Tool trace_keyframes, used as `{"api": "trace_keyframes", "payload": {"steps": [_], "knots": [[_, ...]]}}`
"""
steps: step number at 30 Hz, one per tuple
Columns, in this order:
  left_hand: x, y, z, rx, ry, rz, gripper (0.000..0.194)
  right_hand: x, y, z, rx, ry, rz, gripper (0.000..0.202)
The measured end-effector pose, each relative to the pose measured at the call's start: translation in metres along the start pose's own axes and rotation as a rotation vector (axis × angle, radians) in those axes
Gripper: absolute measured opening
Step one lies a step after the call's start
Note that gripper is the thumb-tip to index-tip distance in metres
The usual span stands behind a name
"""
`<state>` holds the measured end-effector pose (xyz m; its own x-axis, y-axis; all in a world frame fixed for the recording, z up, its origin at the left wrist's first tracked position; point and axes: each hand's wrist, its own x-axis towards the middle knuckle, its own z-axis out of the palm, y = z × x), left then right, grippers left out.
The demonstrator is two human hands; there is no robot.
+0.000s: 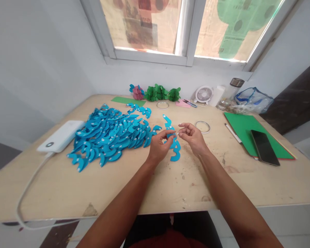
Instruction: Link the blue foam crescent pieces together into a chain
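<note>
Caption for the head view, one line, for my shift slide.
Two hands, left and right, meet over curved blue paper pieces, beside a large blue pile on a wooden table.

1. Hands: we list two, the left hand point(159, 145) and the right hand point(193, 138).
2. Blue cutouts point(113, 132): many; they overlap too much for us to count.
3. Green paper balls point(161, 92): we count three.
4. Pink-and-blue paper ball point(137, 92): one.
5. Rings point(209, 128): two.
6. Fan point(204, 94): one.
7. Bottle point(231, 91): one.
8. Phone point(265, 147): one.
9. Pen point(233, 133): one.
10. Snips point(190, 103): one pair.
11. White power bank point(61, 136): one.
12. Cable point(28, 186): one.
13. Blue-trimmed bag point(255, 100): one.
14. Window panes point(144, 26): we see two.
15. Table point(170, 186): one.
</note>
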<state>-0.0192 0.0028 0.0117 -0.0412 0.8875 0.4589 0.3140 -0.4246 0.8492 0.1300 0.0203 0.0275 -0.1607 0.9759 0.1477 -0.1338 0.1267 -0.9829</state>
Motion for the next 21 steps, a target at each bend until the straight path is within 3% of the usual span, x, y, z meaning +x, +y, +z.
{"api": "trace_keyframes", "payload": {"steps": [7,12,21], "knots": [[0.001,-0.006,0.001,-0.188,0.004,-0.091,0.029,-0.001,-0.002,0.002,-0.016,0.002,0.002,0.035],[0.001,-0.003,0.002,-0.185,-0.028,-0.123,0.038,-0.003,0.000,0.005,-0.041,-0.012,-0.038,0.038],[0.000,0.000,0.003,-0.071,-0.061,-0.063,0.034,-0.006,0.000,0.012,-0.077,-0.038,-0.049,0.034]]}}
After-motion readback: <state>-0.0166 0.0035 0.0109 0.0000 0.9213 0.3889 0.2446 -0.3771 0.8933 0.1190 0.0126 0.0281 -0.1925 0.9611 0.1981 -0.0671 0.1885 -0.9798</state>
